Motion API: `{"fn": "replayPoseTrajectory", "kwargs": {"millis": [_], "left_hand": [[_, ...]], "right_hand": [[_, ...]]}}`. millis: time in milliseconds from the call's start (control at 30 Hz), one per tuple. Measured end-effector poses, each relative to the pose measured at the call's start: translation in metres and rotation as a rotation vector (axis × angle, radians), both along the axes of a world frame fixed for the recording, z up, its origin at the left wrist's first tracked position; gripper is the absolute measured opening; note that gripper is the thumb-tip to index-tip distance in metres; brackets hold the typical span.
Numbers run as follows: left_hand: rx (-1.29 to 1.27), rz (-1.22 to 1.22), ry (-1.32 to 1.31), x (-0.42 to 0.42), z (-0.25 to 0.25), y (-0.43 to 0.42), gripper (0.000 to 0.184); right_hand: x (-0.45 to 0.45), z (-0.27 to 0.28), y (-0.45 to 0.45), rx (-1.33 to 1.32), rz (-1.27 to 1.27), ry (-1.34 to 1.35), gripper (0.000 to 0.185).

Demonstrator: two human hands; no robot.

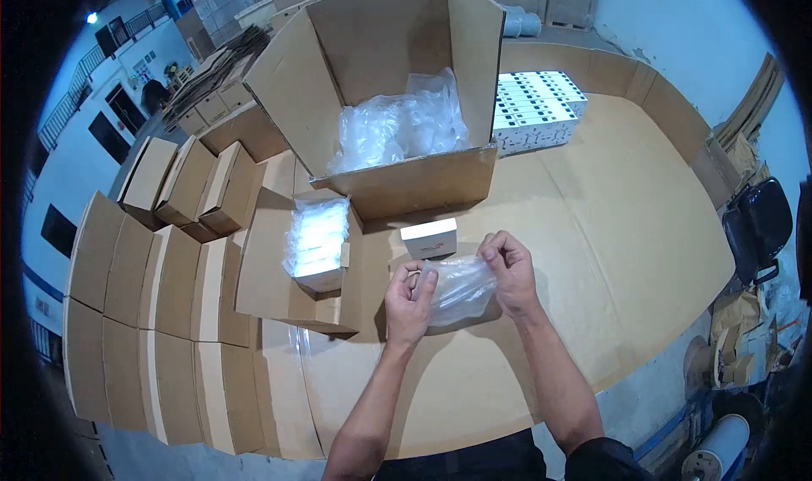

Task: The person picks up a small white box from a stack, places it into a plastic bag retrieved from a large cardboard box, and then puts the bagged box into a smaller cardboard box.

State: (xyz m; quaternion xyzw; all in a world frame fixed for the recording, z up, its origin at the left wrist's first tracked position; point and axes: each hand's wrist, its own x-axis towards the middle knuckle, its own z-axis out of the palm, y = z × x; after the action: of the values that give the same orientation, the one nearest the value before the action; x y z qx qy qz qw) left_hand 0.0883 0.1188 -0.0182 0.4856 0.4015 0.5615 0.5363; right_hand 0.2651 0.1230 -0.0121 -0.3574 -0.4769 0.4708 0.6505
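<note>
Between my two hands a clear plastic bubble bag (461, 293) is stretched above the cardboard-covered table. My left hand (409, 302) pinches its left edge, thumb against fingers. At its upper right corner, my right hand (509, 271) closes on the plastic. Just behind the bag stands a small white box (430, 238) with a printed mark on its front. To the left, an open carton (342, 307) holds several bubble-wrapped white items (320, 237). Behind, a large open carton (414, 185) contains a pile of clear bubble bags (397, 126).
Several closed brown cartons (178, 286) are stacked at the left of the table. A block of printed white boxes (539, 109) stands at the back right. A cardboard rim (677, 113) borders the table (643, 227). A black chair (757, 227) is beyond the right edge.
</note>
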Motion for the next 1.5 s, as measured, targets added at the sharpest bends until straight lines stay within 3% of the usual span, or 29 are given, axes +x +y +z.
{"fn": "replayPoseTrajectory", "kwargs": {"millis": [67, 200, 267, 333, 400, 433, 533, 633, 833, 900, 1033, 1133, 1200, 1333, 1400, 1500], "left_hand": [[-0.004, 0.012, -0.002, -0.003, 0.000, 0.001, 0.023], [0.002, 0.105, 0.002, -0.014, -0.005, 0.004, 0.025], [0.001, 0.136, -0.019, -0.015, -0.008, 0.004, 0.027], [-0.001, 0.168, -0.039, -0.016, -0.006, 0.004, 0.029], [0.047, 0.181, -0.051, -0.015, 0.001, 0.002, 0.031], [0.047, 0.181, -0.050, -0.014, 0.006, 0.001, 0.031], [0.056, 0.170, -0.093, -0.013, 0.016, 0.002, 0.026], [0.016, -0.007, -0.179, -0.022, 0.001, 0.009, 0.019], [0.111, -0.053, -0.072, -0.037, -0.011, 0.013, 0.038], [0.158, 0.115, 0.072, -0.039, -0.008, 0.013, 0.042], [0.178, 0.156, 0.077, -0.038, -0.001, 0.012, 0.038], [0.170, 0.168, 0.015, -0.025, 0.006, 0.010, 0.029], [0.037, 0.250, -0.284, -0.007, 0.016, 0.009, 0.021], [-0.091, 0.186, -0.321, -0.007, -0.001, 0.005, 0.022], [-0.187, 0.146, -0.136, -0.010, -0.008, 0.006, 0.025], [-0.091, 0.263, -0.058, -0.009, -0.009, 0.007, 0.030]], "right_hand": [[0.001, 0.006, 0.000, 0.018, 0.010, 0.213, 0.018], [0.007, 0.015, -0.004, -0.104, 0.007, 0.147, 0.025], [0.003, 0.018, -0.007, -0.131, 0.014, -0.260, 0.031], [0.001, 0.024, -0.010, -0.168, 0.109, -0.262, 0.032], [0.000, 0.035, -0.015, -0.323, 0.356, -0.517, 0.033], [-0.001, 0.026, -0.015, -0.305, 0.394, -0.409, 0.027], [0.004, 0.023, -0.014, -0.411, 0.428, -0.455, 0.021], [0.009, 0.035, -0.016, -0.378, 0.433, -0.430, 0.020], [0.016, 0.025, -0.015, -0.341, 0.477, -0.370, 0.022], [0.023, 0.028, -0.015, -0.382, 0.495, -0.407, 0.021], [0.028, 0.033, -0.015, -0.384, 0.541, -0.491, 0.019], [0.022, 0.035, -0.017, -0.356, 0.474, -0.433, 0.018], [0.017, 0.027, -0.014, -0.362, 0.420, -0.391, 0.018], [0.010, 0.030, -0.014, -0.408, 0.369, -0.394, 0.019], [0.004, 0.028, -0.015, -0.360, 0.373, -0.404, 0.019], [0.004, 0.027, -0.017, -0.317, 0.401, -0.446, 0.020]]}}
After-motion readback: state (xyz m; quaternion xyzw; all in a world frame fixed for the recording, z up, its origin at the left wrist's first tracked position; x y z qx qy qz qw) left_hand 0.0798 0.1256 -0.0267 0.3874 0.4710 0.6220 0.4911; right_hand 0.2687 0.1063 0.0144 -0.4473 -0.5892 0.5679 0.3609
